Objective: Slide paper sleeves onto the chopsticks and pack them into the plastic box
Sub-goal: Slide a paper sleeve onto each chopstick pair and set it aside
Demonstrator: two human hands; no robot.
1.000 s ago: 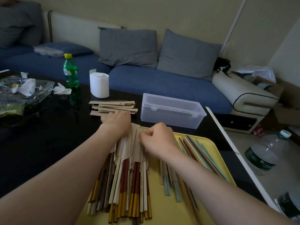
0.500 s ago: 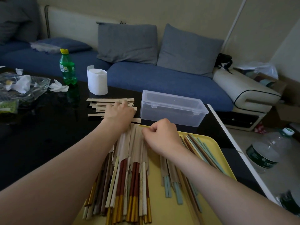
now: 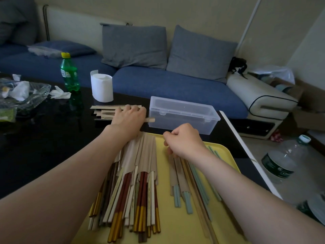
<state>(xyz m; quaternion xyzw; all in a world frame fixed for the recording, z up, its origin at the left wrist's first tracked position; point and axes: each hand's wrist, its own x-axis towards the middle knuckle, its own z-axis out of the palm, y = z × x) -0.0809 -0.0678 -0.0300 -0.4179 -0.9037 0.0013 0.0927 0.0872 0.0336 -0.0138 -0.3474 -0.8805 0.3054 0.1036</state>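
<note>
A yellow tray [image 3: 163, 173] holds a fan of sleeved chopsticks [image 3: 140, 187] on its left and several loose and sleeved ones [image 3: 186, 184] on its right. Beyond it, a pile of brown paper sleeves [image 3: 103, 110] lies on the black table. My left hand [image 3: 129, 118] rests on that pile and grips one sleeve, whose end [image 3: 150, 120] sticks out to the right. My right hand [image 3: 184, 140] is curled at the tray's far edge, with its fingertips on the top ends of chopsticks beneath it. The clear plastic box [image 3: 181, 115] stands open just behind both hands.
A white paper roll [image 3: 101, 87], a green bottle [image 3: 69, 73] and a glass dish with crumpled tissue [image 3: 21, 92] stand at the table's far left. The table's white edge [image 3: 246, 152] runs on the right, with water bottles [image 3: 284, 162] on the floor. A blue sofa lies behind.
My left hand has moved forward off the tray onto the sleeve pile and taken hold of a sleeve. My right hand has stayed curled at the tray's far edge.
</note>
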